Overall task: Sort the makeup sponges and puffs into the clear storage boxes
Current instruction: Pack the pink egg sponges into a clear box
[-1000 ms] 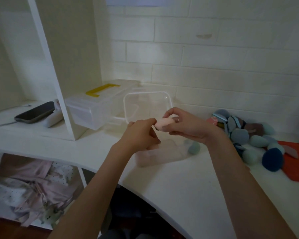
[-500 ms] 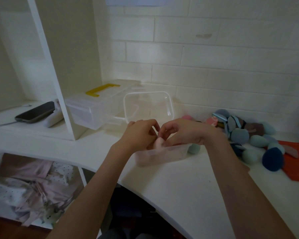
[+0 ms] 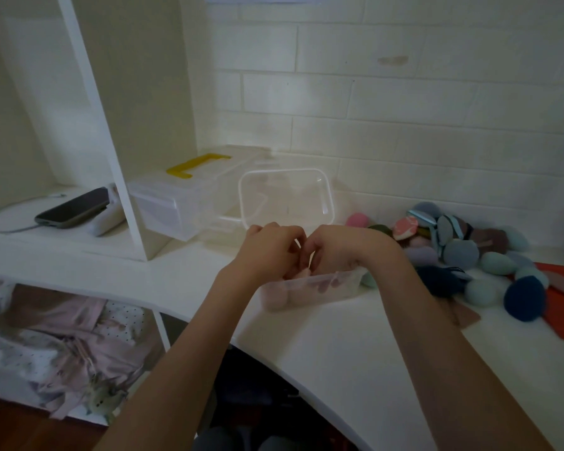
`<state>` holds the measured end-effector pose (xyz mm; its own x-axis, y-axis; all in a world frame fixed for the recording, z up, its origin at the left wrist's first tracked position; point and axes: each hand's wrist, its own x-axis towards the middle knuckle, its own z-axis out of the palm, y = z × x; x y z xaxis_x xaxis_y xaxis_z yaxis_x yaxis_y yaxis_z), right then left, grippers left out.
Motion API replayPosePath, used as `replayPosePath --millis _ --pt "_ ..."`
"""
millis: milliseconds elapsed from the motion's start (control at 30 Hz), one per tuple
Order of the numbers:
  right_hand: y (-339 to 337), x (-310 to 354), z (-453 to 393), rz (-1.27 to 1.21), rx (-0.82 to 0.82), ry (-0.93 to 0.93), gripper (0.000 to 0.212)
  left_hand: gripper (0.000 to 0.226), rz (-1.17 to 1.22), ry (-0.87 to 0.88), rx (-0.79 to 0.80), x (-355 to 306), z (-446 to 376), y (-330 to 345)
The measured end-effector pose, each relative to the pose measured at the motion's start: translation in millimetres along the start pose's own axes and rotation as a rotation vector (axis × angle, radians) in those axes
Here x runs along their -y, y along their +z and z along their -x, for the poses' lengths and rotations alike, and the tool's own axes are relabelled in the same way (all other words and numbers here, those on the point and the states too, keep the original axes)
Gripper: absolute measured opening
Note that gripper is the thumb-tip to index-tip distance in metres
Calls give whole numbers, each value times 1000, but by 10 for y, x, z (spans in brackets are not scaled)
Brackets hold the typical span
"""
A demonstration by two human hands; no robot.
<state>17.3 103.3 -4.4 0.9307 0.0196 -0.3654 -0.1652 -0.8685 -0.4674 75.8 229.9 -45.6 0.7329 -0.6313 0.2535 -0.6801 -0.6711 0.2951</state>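
Both hands meet over the small clear storage box [image 3: 310, 288] near the front of the white desk [image 3: 355, 359]. The left hand [image 3: 267, 252] and the right hand [image 3: 342, 250] have their fingers curled down into the box, pinching a pale pink sponge [image 3: 303, 273] between them, just above other pink sponges inside. To the right lies a heap of blue, teal and pink sponges and puffs [image 3: 476, 255]. Behind the hands an open clear lid [image 3: 285, 195] stands upright.
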Motion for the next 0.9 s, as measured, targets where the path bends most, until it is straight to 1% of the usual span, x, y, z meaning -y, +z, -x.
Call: replayPosePath --millis 100,200,267,333,400,467,567,633,700,867,900 --pt "58 47 -31 19 -31 38 30 16 -63 32 9 -2 3 -2" --pt "-8 31 -5 -15 1 37 33 20 -54 39 -20 0 -3 15" --pt "-60 -24 19 -87 53 15 27 24 -28 41 -22 6 -12 26" --pt "-78 -73 46 -226 105 8 22 24 -11 30 -15 13 -20 28" --pt "-82 -117 50 -269 103 -8 24 22 -6 27 -13 14 -18 32" --pt "-89 -116 42 -235 54 -19 26 21 -3 24 -17 13 -14 35" --pt "-50 -54 14 -166 1 21 22 20 -22 21 -16 8 -19 23" --pt "-8 17 -1 -7 -41 33 25 18 -32 21 -14 2 -18 13" --pt "45 71 -17 89 -83 31 21 19 -36 17 -12 0 -8 9" --pt "83 43 -66 99 -126 -1 14 16 -37 19 -17 -15 5 -3" --pt "56 4 -50 73 -125 -11 15 14 -33 20 -13 -13 4 -1"
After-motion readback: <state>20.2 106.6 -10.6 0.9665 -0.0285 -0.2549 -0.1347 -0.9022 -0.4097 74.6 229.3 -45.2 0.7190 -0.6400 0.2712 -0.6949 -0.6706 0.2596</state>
